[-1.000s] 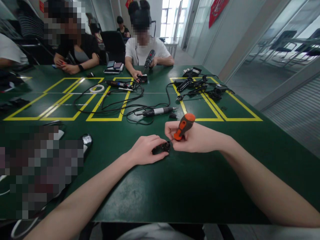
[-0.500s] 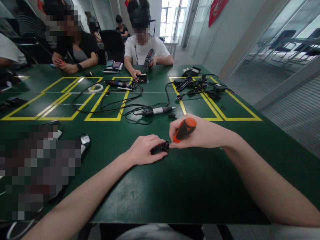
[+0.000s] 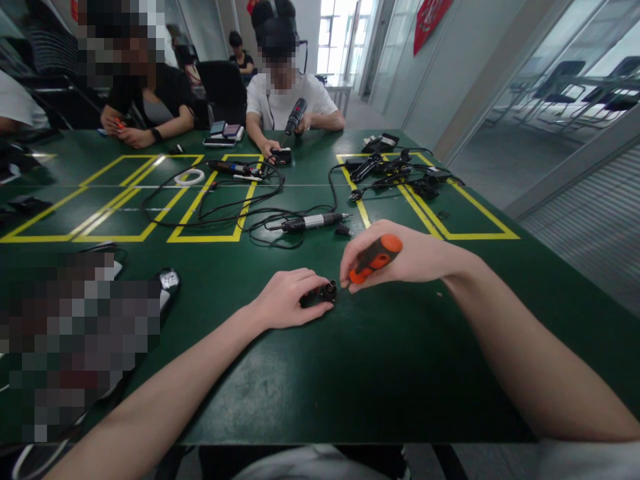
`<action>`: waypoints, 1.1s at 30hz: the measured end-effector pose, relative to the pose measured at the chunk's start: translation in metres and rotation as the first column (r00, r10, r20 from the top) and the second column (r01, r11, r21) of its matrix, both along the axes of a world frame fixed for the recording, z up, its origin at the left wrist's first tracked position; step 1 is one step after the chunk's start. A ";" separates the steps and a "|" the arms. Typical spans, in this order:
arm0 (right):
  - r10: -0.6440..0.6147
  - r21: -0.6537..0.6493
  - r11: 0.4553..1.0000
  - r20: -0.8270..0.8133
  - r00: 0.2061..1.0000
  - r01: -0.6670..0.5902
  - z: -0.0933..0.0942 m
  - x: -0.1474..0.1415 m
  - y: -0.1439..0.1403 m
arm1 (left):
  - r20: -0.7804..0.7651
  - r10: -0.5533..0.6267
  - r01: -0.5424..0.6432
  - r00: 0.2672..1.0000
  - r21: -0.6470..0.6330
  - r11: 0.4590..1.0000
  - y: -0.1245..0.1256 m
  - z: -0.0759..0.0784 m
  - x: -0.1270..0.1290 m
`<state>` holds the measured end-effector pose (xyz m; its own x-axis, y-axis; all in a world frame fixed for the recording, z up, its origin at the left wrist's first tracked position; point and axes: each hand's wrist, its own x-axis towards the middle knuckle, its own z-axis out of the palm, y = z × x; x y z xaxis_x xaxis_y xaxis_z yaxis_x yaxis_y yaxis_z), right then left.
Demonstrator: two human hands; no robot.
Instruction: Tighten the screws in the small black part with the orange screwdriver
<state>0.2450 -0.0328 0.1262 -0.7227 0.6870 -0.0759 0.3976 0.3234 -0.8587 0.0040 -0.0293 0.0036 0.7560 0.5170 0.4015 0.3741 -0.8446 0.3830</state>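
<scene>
My left hand [image 3: 290,298] rests on the green table and grips a small black part [image 3: 329,291] between thumb and fingers. The part has a round, ring-like end facing right; its exact kind is not clear, and my fingers hide much of it. Just to its right, my right hand [image 3: 385,257] is closed around an orange and black screwdriver [image 3: 376,257]. The handle tilts up to the right, and its tip points down toward the black part. Whether the tip touches the part I cannot tell.
Beyond my hands lies a grey and black electric screwdriver [image 3: 314,223] with looped black cable. A heap of black cords and tools [image 3: 395,170] sits at the back right. Yellow tape [image 3: 205,239] marks the green table [image 3: 300,400]. Across it, a person [image 3: 280,100] holds a power driver [image 3: 296,117].
My right hand has drawn slightly up and right with the screwdriver, whose handle leans further right. My left hand keeps its hold on the black part.
</scene>
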 end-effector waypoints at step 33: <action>0.085 -0.279 0.944 -0.310 0.947 -0.176 -0.046 0.004 0.024 | -0.060 -0.008 0.004 0.998 -0.073 0.997 0.000 0.001 0.004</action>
<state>0.2490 -0.0092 0.0807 -0.8257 0.5630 -0.0367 0.0888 0.0654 -0.9939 0.0084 -0.0296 0.0051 0.7809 0.5382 0.3170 0.3930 -0.8178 0.4203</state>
